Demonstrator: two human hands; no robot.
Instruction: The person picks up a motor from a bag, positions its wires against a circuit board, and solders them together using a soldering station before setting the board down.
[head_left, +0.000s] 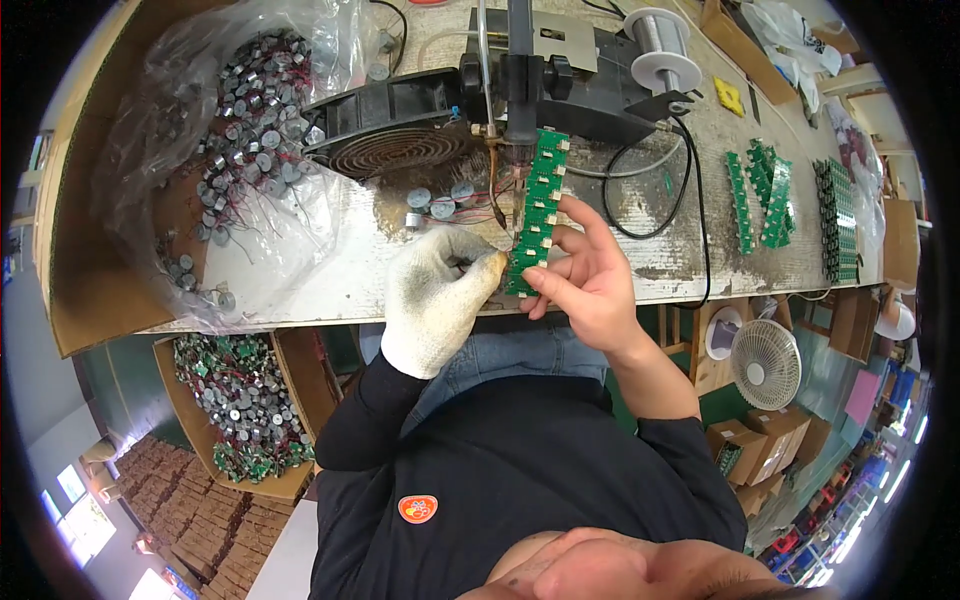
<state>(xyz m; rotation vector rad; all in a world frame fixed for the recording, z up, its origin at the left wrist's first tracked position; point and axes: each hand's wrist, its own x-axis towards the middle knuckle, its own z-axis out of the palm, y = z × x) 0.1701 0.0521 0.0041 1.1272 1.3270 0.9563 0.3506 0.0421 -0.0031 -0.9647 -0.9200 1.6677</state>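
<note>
A long strip of green circuit boards [545, 190] stands slantwise in front of me, small white connectors along its side. My right hand [592, 280], bare, grips its near end between thumb and fingers. On my left hand [432, 300] is a white knitted glove. Its fingers are pinched together at the strip's near left edge; whatever is between them is hidden. Just beyond the gloved fingertips, a soldering tip [498, 208] points down beside the strip. Several small round metal motors [441, 206] with thin wires lie on the bench beyond my left hand.
A clear plastic bag [130, 190] with a heap of motors [262, 135] lies left. A black fan unit [395, 140] and solder spool [660, 40] stand at the back. More green board strips [775, 200] lie right, near a black cable [703, 220]. A cardboard box [290, 484] sits below left.
</note>
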